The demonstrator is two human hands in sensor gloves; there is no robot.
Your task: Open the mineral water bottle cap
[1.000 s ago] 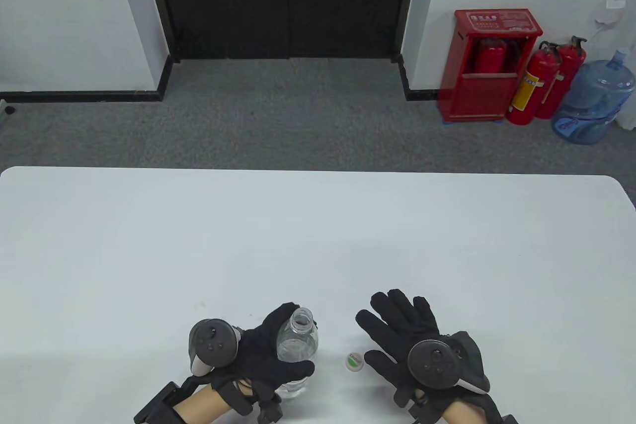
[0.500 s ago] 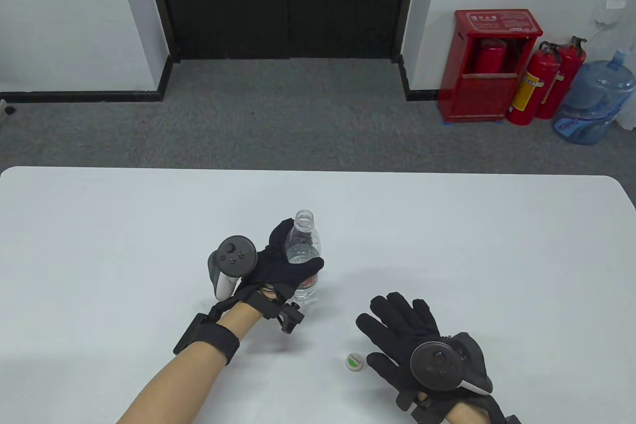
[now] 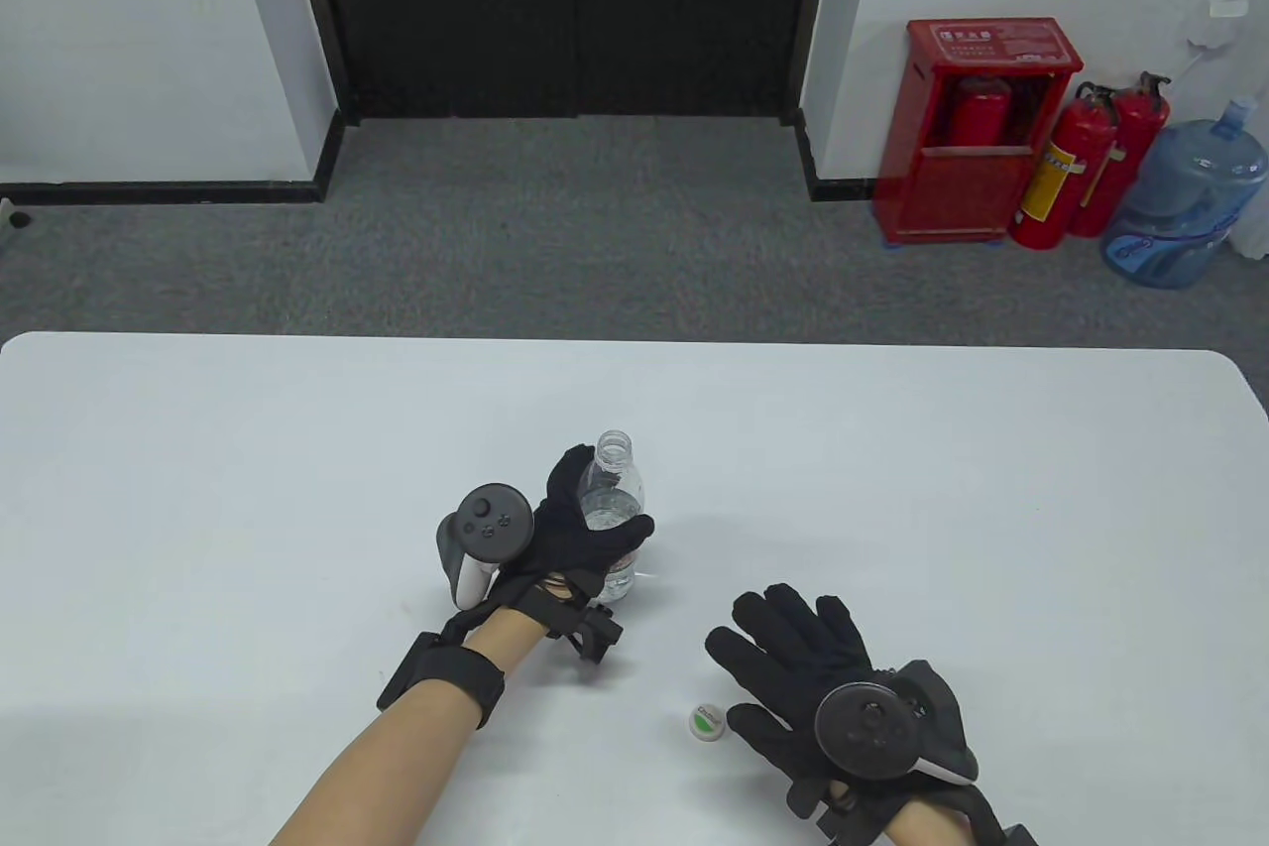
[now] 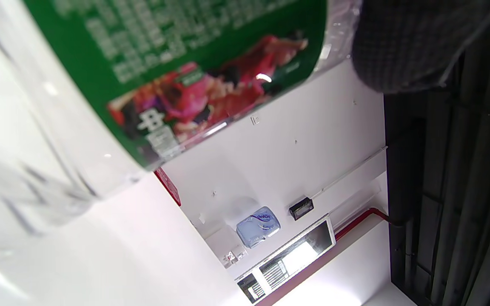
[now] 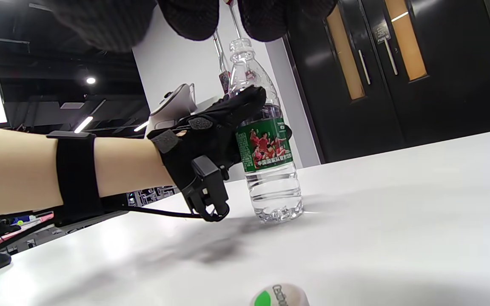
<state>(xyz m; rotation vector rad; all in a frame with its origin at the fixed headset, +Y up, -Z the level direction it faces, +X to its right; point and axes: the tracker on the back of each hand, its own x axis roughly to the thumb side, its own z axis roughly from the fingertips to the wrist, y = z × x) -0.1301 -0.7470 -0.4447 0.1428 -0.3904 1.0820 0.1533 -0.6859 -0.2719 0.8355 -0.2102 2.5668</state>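
Observation:
A clear mineral water bottle (image 3: 614, 499) with a green label stands upright on the white table, its neck open and capless; it also shows in the right wrist view (image 5: 266, 161) and fills the left wrist view (image 4: 143, 85). My left hand (image 3: 585, 529) grips the bottle around its upper body. The white cap with a green mark (image 3: 707, 723) lies on the table near the front, also low in the right wrist view (image 5: 280, 296). My right hand (image 3: 793, 677) rests flat on the table with fingers spread, just right of the cap, holding nothing.
The white table (image 3: 892, 489) stretches wide to the far edge. Beyond it are grey carpet, a black door, a red extinguisher cabinet (image 3: 977, 127) and a blue water jug (image 3: 1185, 201).
My left hand carried the bottle from the table's front edge to the middle and set it down upright. The right hand and the cap have hardly moved.

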